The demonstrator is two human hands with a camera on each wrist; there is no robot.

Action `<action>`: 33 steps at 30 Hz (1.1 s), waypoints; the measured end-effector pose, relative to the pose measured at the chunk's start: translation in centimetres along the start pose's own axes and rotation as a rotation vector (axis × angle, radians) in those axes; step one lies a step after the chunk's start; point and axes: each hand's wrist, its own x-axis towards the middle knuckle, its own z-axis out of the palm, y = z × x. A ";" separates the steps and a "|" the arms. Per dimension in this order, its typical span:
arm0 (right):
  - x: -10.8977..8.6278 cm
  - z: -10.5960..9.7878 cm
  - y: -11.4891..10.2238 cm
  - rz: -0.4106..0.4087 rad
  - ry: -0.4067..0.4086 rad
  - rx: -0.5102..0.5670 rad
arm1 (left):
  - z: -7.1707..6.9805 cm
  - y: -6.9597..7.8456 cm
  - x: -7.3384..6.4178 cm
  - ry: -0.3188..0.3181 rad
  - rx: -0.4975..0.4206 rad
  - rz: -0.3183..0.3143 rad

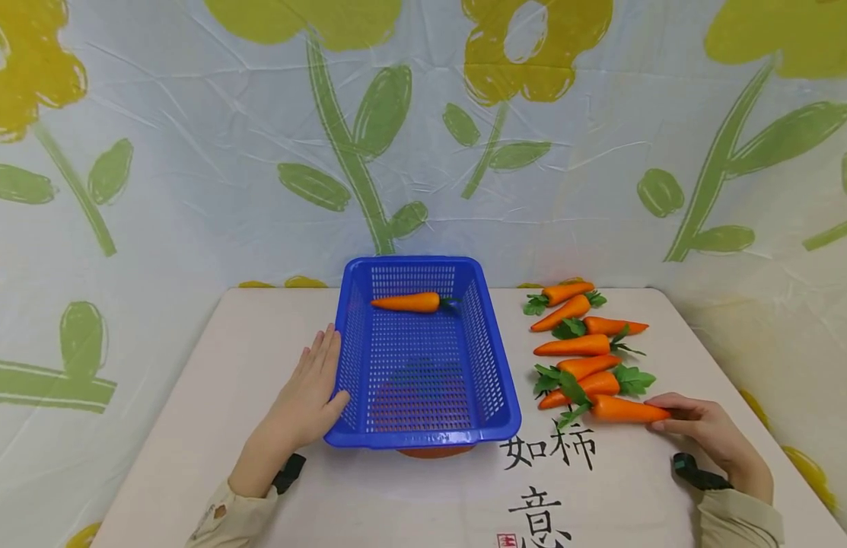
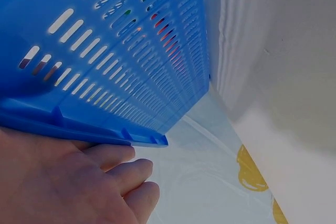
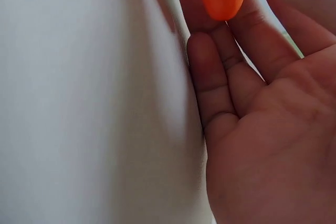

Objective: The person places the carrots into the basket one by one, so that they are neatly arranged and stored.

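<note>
A blue plastic basket [image 1: 423, 439] stands near the middle of the tabletop [image 1: 265, 342], between the person's two hands, where either side seems within easy reach. The left hand [image 1: 305, 399] lies along its left wall, fingers straight and near one another with the thumb set apart, and the left wrist view shows them against the rim from outside; a flat touch like this grips nothing, and probably serves to steady a light, slotted tub. The right hand [image 1: 712, 428] pinches the nearest carrot [image 1: 627, 409] by its narrow tip, thumb against fingers, perhaps because the tip points towards that hand and the leaves [image 1: 574, 416] at the other end brush the neighbouring carrot. Whether this carrot rests on the tabletop or is slightly raised is hard to say, since the right wrist view shows only its blunt orange point. Beyond it, six more carrots [image 1: 572, 346] run in a loose column to the right of the basket, several with tops and tips facing opposite ways, which lets them lie close together. Inside the basket, a single carrot [image 1: 405, 303] lies crosswise at the far end, tip to the left, leaving most of the slotted floor bare.
</note>
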 end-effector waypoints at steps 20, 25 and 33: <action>0.8 -1.0 1.2 -0.073 0.004 -0.031 | 0.3 -0.1 0.1 0.001 -0.006 0.004; 1.2 -0.7 0.7 -0.083 0.022 -0.048 | 0.2 -0.1 0.1 -0.002 -0.006 0.001; 1.8 0.0 -0.5 -0.100 0.062 -0.090 | 0.1 0.0 0.1 0.000 -0.002 0.000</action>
